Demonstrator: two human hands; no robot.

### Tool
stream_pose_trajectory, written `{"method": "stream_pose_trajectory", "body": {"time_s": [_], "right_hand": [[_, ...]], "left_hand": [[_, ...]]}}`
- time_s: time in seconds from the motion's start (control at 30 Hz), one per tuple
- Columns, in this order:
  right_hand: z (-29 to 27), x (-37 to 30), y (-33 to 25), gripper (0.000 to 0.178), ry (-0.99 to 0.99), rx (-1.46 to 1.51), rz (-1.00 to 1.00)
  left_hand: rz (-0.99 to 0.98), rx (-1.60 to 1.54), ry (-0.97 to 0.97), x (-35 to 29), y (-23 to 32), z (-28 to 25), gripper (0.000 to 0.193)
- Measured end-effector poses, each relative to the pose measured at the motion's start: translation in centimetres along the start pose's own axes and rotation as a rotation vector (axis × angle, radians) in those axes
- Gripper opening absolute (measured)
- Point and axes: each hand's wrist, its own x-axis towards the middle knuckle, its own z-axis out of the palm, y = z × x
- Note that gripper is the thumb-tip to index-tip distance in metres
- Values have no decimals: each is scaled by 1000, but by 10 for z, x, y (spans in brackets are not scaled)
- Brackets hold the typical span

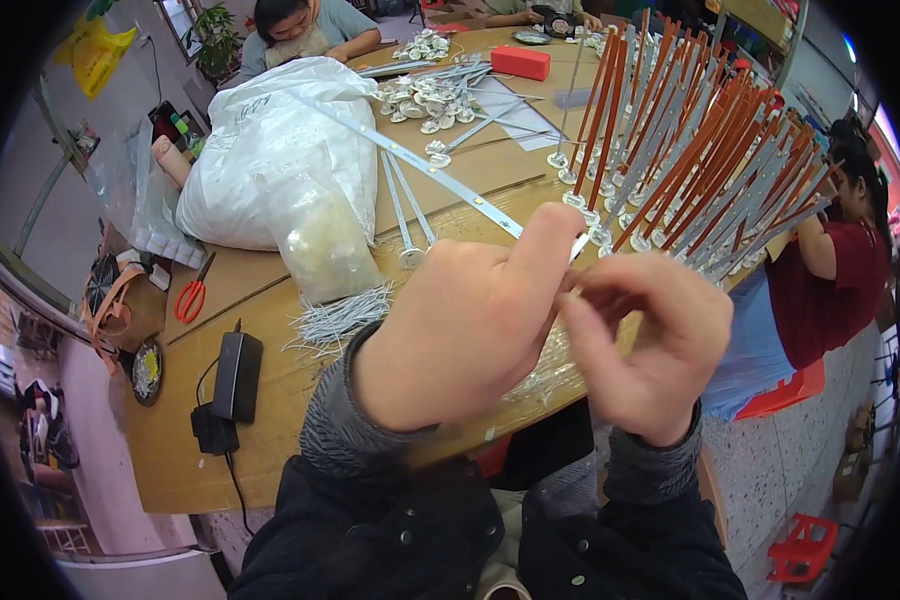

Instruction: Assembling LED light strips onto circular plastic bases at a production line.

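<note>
– Grip?
– Left hand [460, 325] closed round strip [433, 171], centre, angled toward eleven; right hand [660, 335] pinched, contents can't tell.
– Progress?
– Upright strips [722, 165], two o'clock, look finished; loose bases [425, 100], twelve o'clock, seemingly left.

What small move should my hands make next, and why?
Perhaps pinch the near end of the silver strip with your right hand: your left hand grips the strip close to that end, and the right one is curled beside it; whether it touches the strip is unclear.

Faint dark marks on the white sack [280, 170], red on the yellow bag [100, 58], none legible
</note>
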Motion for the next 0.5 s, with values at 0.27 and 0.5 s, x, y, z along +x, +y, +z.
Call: {"method": "stream_pose_trajectory", "body": {"time_s": [0.27, 0.5], "right_hand": [[11, -10, 50, 48, 33, 519, 224], [35, -10, 87, 41, 161, 745, 340]], "left_hand": [[136, -176, -161, 0, -19, -9, 44], [144, -43, -6, -1, -41, 1, 47]]}}
